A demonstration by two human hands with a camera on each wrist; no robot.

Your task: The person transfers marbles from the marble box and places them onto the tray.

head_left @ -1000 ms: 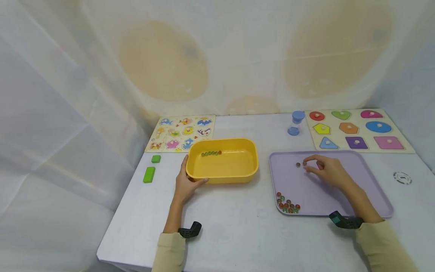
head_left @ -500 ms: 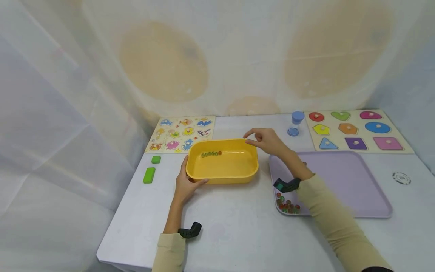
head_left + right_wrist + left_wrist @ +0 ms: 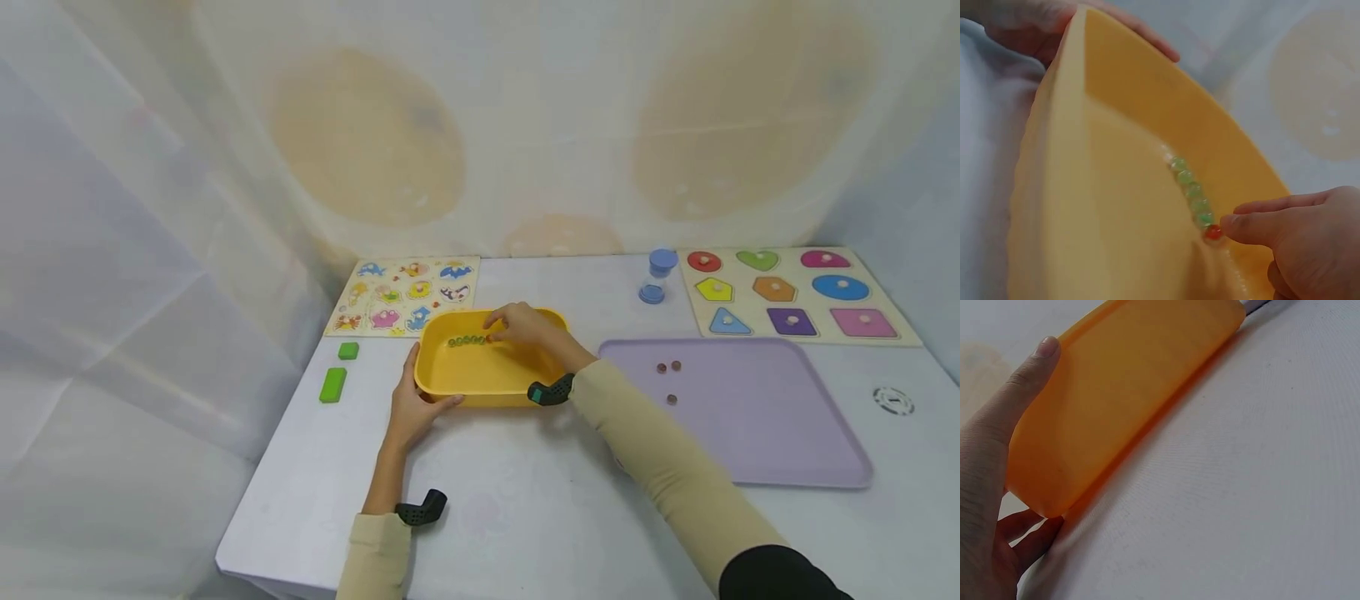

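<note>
A yellow rectangular basin (image 3: 468,373) stands mid-table. My left hand (image 3: 412,417) grips its left end, thumb on the near wall and fingers round the corner; the left wrist view shows this hold from outside. Inside the basin lies a row of several green glass marbles (image 3: 1195,191), with one red marble (image 3: 1213,232) at its end. My right hand (image 3: 523,323) reaches into the basin, thumb tip right at the red marble and index finger just behind. In the right wrist view the marble shows in front of the fingertips, not enclosed by them.
A lilac tray (image 3: 757,425) on the right carries three loose brownish marbles (image 3: 671,400); the right sleeve covers its near left corner. Behind are a blue sand timer (image 3: 657,275), a shape puzzle (image 3: 813,308) and an animal puzzle (image 3: 405,296). Green blocks (image 3: 332,385) lie left.
My right hand has travelled left from the tray, over the basin's right rim, to the marble row. Three marbles now show on the tray's upper part. The left hand keeps its hold.
</note>
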